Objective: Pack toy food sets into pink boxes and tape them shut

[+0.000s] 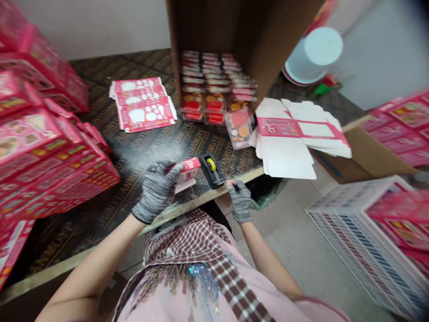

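"Where's the pink box?"

"In my left hand (156,190), my gloved fingers closed on it; the pink box (191,166) pokes out to the right of that grip, a white flap (185,185) below."

"And the tape dispenser?"

"Just right of the box, between my hands. The tape dispenser (212,171) has its long axis slanting from far to near, its near end towards my right hand (230,183)."

"Which hand is nearer that end?"

"My right, its fingertips just beside it. They're drawn together, but I can't tell whether they pinch any tape."
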Demonstrator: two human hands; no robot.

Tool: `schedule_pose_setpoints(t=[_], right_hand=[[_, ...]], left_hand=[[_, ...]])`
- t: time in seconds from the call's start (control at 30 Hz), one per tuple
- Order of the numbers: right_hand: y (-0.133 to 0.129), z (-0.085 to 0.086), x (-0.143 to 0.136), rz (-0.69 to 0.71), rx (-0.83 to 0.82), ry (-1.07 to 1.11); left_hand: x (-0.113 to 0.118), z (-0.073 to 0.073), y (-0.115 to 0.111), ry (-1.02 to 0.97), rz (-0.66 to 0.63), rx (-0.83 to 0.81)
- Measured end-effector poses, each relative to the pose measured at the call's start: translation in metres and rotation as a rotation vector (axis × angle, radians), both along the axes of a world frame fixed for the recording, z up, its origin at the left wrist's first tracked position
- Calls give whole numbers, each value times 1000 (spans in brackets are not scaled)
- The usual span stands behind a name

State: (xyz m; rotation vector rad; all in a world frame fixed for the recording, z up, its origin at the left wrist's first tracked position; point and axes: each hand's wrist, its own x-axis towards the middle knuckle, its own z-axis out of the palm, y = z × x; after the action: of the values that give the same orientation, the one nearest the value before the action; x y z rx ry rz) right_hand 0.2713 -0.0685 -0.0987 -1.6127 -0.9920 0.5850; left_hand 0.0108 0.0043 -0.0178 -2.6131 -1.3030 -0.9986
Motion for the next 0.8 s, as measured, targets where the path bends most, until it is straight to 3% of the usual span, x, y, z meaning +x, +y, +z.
schedule_pose_setpoints(t=[0.13, 0.23, 0.4, 0.53, 0.6, 0.73, 0.8], right_hand=[[16, 67, -35, 541, -77, 487], [34, 91, -59, 802, -158, 768], [52, 83, -74, 861, -268, 1044], [55, 77, -74, 848, -291, 1050], [57, 75, -72, 822, -257, 884], [54, 56, -70, 686, -162, 313], [44, 39, -74, 786, -235, 273]], left_hand=[[2, 6, -3, 16, 5, 105], [2, 8, -3, -37, -45, 212], [-9, 5, 0, -46, -156, 238], [-13, 6, 0, 27, -172, 79], [-8, 7, 2, -15, -106, -11], [6, 8, 8, -102, 47, -61], [6, 12, 10, -140, 40, -102]])
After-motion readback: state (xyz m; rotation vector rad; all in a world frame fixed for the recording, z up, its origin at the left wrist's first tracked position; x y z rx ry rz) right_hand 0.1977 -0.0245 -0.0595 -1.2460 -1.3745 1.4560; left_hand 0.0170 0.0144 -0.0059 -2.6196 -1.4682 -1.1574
